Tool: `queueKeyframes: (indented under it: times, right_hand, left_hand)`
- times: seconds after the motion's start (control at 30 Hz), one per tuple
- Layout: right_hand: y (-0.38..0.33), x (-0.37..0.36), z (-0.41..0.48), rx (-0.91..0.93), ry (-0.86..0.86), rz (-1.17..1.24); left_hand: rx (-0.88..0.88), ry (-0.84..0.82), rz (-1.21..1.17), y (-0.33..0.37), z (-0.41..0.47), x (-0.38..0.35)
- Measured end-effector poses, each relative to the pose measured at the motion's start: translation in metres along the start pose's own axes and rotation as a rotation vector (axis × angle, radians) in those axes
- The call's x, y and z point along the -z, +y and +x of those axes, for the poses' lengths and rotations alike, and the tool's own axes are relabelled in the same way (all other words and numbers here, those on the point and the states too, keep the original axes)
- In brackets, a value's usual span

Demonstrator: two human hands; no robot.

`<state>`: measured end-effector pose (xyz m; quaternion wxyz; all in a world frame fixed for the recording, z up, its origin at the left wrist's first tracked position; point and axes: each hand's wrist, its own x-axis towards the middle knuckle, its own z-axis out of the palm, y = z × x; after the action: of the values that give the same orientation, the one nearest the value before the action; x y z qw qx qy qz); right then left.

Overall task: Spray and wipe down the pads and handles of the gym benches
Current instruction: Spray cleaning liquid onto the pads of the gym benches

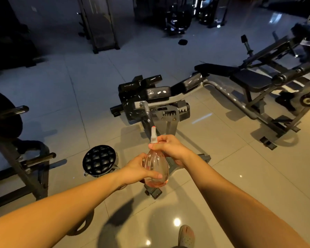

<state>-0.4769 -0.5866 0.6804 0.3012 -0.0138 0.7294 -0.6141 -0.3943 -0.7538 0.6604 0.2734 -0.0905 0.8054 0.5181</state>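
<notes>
- Clear spray bottle (156,169) with a pink tint, held in the air over the tiled floor (231,176), in front of the chest and between both hands.
- Long axis close to upright, rounded base nearest the wearer, white spray head (153,136) on top with its red tip pointing up and away at the bench (157,93).
- Left hand (138,170) wrapped round the bottle's belly, fingers curled behind, thumb lying across the front.
- Right hand (170,149) clamped round the neck just under the spray head, fingers curled tight.
- Black padded bench straight ahead on the floor, pads scuffed with pale marks.
- Second bench (249,79) further right, well apart.
- Round quilted stool (99,159) on the floor just left of the left hand.
- Toe of a shoe (186,236) near the bottom edge.
</notes>
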Motion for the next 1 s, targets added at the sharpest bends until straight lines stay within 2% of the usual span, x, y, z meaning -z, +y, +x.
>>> queueKeyframes:
  times: [0.3, 0.5, 0.73, 1.0]
  right_hand:
    - [-0.064, 0.083, 0.069, 0.131, -0.127, -0.120]
    - [-0.085, 0.116, 0.114, 0.113, -0.160, -0.146]
    - [-0.086, 0.142, 0.142, 0.034, -0.188, -0.056]
    - [-0.098, 0.159, 0.151, 0.067, -0.063, -0.059]
  left_hand:
    - [0.029, 0.183, -0.100, 0.092, 0.065, -0.004]
    - [0.041, 0.229, -0.143, 0.125, 0.104, -0.002]
    - [0.044, 0.169, -0.149, 0.139, 0.143, 0.012]
    - [-0.019, 0.082, -0.027, 0.157, 0.174, 0.028]
